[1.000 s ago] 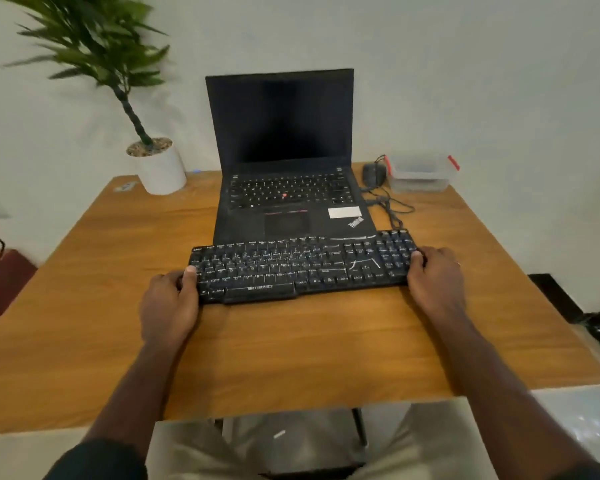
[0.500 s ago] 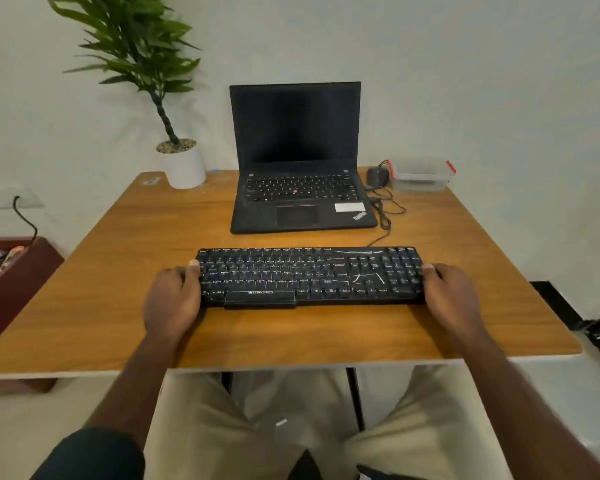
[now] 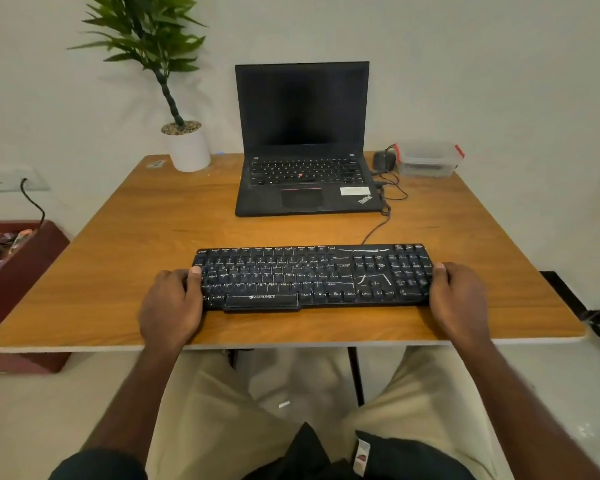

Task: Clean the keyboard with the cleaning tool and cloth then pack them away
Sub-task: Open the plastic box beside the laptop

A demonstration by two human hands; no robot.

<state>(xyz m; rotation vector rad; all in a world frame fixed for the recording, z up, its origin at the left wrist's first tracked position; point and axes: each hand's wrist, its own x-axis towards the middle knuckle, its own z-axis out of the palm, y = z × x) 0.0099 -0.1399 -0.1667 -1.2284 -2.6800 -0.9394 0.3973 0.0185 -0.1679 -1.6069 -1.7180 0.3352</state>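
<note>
A black keyboard (image 3: 312, 277) with white streaks on its keys lies flat near the front edge of the wooden table (image 3: 125, 258). My left hand (image 3: 172, 306) grips its left end, thumb on top. My right hand (image 3: 459, 299) grips its right end the same way. A clear plastic box with red clips (image 3: 428, 160) stands at the back right of the table; its contents are too dim to make out. No cleaning tool or cloth shows in the open.
An open black laptop (image 3: 303, 140) sits at the back centre, a dark mouse (image 3: 383, 161) and loose cables beside it. A potted plant (image 3: 187, 147) stands at the back left. A brown box (image 3: 18, 271) is on the floor left of the table.
The keyboard has slid toward me, off the laptop's front edge, and sits level near the table's front edge. Both hands stayed on its ends. The view pulled back.
</note>
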